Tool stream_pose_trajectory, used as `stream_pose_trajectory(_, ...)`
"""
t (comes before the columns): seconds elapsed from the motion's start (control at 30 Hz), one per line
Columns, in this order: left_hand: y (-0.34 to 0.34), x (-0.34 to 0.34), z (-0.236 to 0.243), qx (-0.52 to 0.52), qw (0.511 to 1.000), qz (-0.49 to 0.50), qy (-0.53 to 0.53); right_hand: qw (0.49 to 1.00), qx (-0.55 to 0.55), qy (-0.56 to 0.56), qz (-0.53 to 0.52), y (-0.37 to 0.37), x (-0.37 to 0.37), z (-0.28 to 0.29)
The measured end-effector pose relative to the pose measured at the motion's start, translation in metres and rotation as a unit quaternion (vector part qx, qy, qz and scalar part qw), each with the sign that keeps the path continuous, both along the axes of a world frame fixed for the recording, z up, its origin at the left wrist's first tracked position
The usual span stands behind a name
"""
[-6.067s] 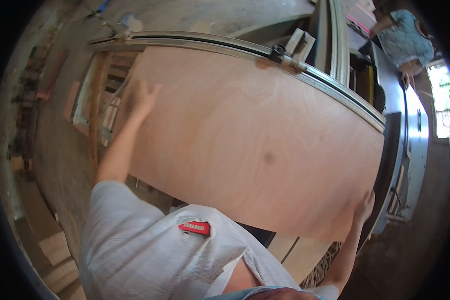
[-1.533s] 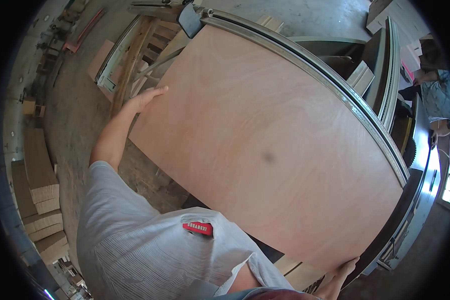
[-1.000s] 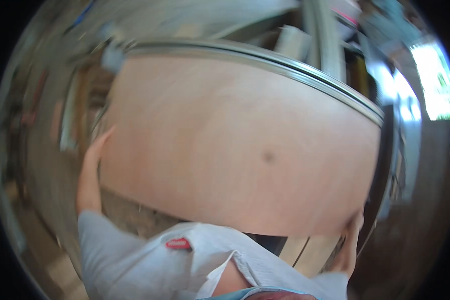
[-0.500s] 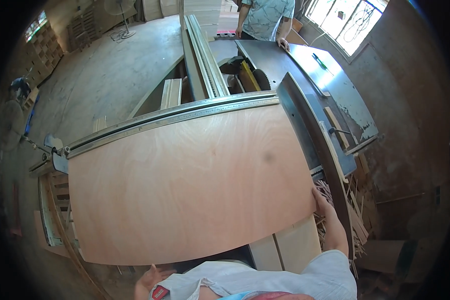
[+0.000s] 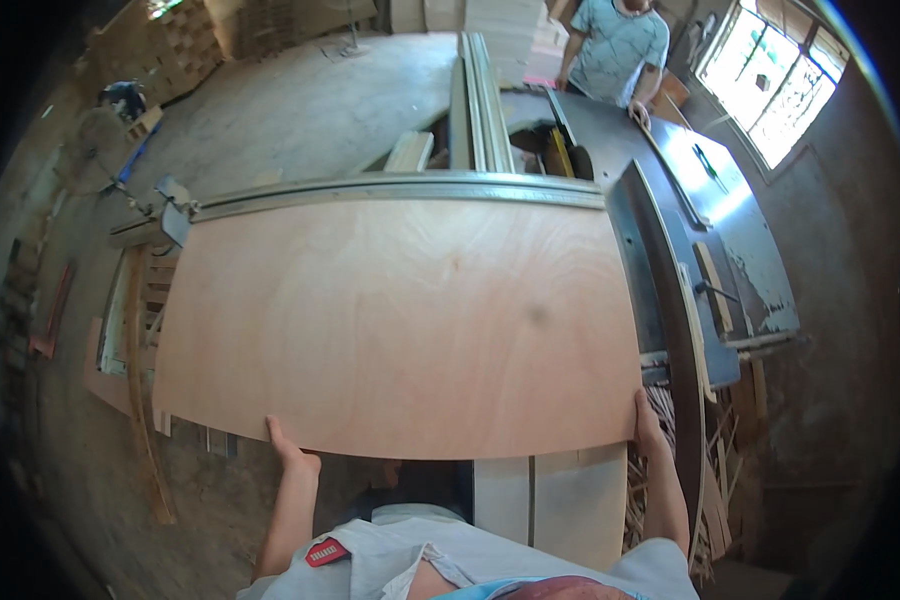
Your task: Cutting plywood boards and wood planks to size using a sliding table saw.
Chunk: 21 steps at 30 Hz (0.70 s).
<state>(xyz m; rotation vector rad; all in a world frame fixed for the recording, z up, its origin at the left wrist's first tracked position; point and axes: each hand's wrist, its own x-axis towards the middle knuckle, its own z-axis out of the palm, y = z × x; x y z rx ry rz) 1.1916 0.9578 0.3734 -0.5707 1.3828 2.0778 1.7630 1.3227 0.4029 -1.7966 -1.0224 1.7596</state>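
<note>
A large sheet of light pinkish plywood [image 5: 400,320] lies in front of me, its far edge along a metal fence rail [image 5: 390,192]. My left hand [image 5: 290,442] grips its near edge left of the middle, thumb on top and fingers hidden beneath. At the near right corner, my right hand [image 5: 648,420] holds the sheet's right side; its fingers are partly out of sight under the board. Just to the right of the sheet runs a long dark upright guide board [image 5: 670,275] on the saw table [image 5: 755,235].
Beyond the rail stand long pale strips [image 5: 482,105] and a dark saw blade [image 5: 576,160], partly hidden. A person [image 5: 620,45] is at the table's far side, one hand on it. Thin wood offcuts [image 5: 718,480] pile up at the right. Pale boards [image 5: 580,500] lie below the sheet.
My left hand has risen from below the near edge and now grips the sheet there. My right hand stays at the right corner. The whole view has shifted and turned somewhat.
</note>
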Motion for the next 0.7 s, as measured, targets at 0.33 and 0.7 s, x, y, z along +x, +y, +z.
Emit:
stream_pose_trajectory(0.33,0.023,0.002,0.001,0.098,0.994,0.025,0.034,0.996,-0.003,0.078,0.032,0.001,-0.014,0.031)
stream_pose_trajectory(0.7,-0.019,-0.009,0.012,-0.047,0.991,-0.112,-0.056,0.926,0.293,-0.213,-0.104,-0.007,0.006,-0.038)
